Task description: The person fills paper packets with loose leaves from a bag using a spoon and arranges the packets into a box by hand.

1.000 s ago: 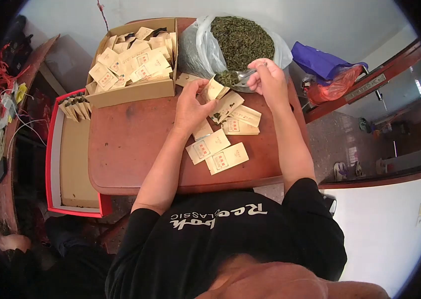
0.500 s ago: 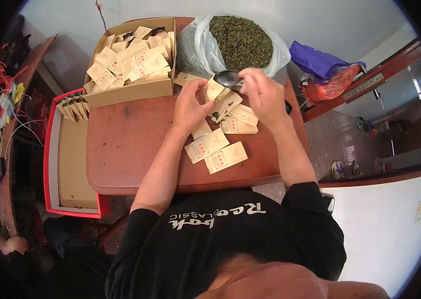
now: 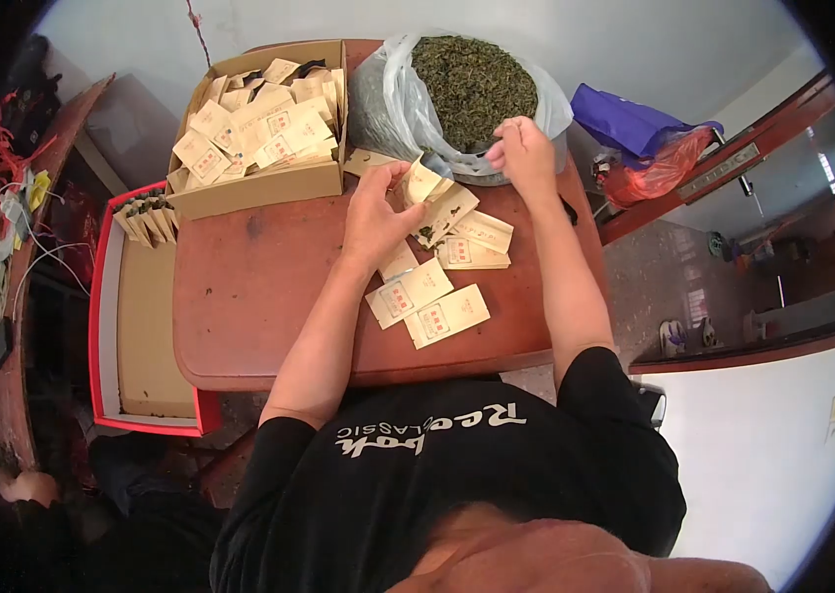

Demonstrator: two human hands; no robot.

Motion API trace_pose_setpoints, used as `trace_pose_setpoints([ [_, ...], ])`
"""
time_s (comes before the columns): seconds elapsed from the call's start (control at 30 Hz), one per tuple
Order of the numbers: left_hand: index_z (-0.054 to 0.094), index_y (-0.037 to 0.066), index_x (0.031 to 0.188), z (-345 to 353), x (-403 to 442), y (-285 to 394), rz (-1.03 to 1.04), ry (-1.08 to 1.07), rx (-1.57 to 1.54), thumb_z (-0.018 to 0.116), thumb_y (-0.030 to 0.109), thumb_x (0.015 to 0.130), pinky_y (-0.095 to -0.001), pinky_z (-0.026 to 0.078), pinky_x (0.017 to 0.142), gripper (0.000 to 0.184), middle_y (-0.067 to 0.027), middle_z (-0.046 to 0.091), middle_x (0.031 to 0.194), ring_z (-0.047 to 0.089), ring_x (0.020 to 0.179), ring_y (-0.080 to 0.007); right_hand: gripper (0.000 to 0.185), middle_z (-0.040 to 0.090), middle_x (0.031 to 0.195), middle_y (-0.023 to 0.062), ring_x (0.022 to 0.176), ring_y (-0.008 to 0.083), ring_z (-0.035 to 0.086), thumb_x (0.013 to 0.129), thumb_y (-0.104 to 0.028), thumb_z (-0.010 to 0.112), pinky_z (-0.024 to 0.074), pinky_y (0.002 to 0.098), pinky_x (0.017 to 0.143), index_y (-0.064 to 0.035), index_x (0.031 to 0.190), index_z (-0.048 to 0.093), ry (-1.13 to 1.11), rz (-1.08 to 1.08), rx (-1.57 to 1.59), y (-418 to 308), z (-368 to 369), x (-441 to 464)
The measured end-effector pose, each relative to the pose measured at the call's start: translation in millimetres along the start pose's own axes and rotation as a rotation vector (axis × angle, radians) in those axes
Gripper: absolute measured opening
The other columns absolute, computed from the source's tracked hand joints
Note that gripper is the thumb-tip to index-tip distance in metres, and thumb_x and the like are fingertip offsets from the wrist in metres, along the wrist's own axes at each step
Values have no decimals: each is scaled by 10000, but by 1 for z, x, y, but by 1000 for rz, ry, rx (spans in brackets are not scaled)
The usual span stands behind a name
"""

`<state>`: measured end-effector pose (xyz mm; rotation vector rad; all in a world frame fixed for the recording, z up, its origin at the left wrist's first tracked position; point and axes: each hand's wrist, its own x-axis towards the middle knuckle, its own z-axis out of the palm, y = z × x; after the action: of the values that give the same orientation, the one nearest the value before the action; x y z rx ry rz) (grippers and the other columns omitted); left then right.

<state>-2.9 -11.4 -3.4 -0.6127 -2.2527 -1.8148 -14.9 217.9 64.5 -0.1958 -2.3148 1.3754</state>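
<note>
My left hand (image 3: pixel 378 210) grips a small paper packet (image 3: pixel 424 182) between thumb and fingers, its mouth held up. My right hand (image 3: pixel 524 156) is closed at the near right edge of a clear plastic bag (image 3: pixel 408 89) full of dried green leaves (image 3: pixel 477 84). Whatever my right fingers hold is hidden; the spoon does not show. Under and beside the held packet, several printed paper packets (image 3: pixel 454 315) lie overlapping on the red-brown table (image 3: pixel 269 287), with some loose leaf bits on one of them.
A cardboard box (image 3: pixel 259 191) heaped with packets stands at the back left. Left of the table, a red-edged tray (image 3: pixel 156 346) holds a row of packets. A purple bag (image 3: pixel 625 119) hangs at right. Another person's hand (image 3: pixel 27 486) shows at lower left.
My right hand brought a spoon from the leaves to the packet's mouth, then moved back to the bag, where the spoon is out of sight. My left hand stayed with its packet.
</note>
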Motion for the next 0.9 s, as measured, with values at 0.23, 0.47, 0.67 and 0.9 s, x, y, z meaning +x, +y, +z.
trace_pose_setpoints([
  [0.23, 602, 31, 1206, -1, 2, -5, -35, -11, -16, 818, 90, 727, -337, 482, 945, 528, -74, 607, 1167, 596, 1054, -200, 253, 675, 660, 93, 533, 120, 611, 997, -200, 452, 475, 271, 496, 3, 953, 596, 116, -18, 190, 21, 11, 1],
  [0.47, 578, 22, 1233, 1, 2, -8, -48, -30, -32, 818, 94, 739, -339, 482, 952, 553, -75, 607, 1190, 594, 1066, -196, 228, 665, 687, 81, 521, 101, 554, 1003, -210, 452, 414, 227, 454, -24, 992, 583, 144, 33, 407, 18, -7, -4],
  [0.67, 581, 28, 1230, -1, 2, -3, -50, -19, 7, 821, 94, 737, -339, 486, 951, 552, -75, 619, 1183, 602, 1072, -195, 206, 633, 672, 75, 522, 101, 542, 1004, -212, 485, 391, 216, 449, -29, 982, 577, 51, 68, 576, 0, -20, -14],
  [0.9, 588, 32, 1218, 0, 2, -3, -50, -16, 12, 817, 80, 735, -336, 487, 948, 536, -71, 627, 1167, 606, 1070, -190, 220, 621, 665, 61, 520, 89, 531, 1019, -234, 495, 372, 208, 447, -33, 979, 574, -90, 86, 591, -25, -20, -34],
])
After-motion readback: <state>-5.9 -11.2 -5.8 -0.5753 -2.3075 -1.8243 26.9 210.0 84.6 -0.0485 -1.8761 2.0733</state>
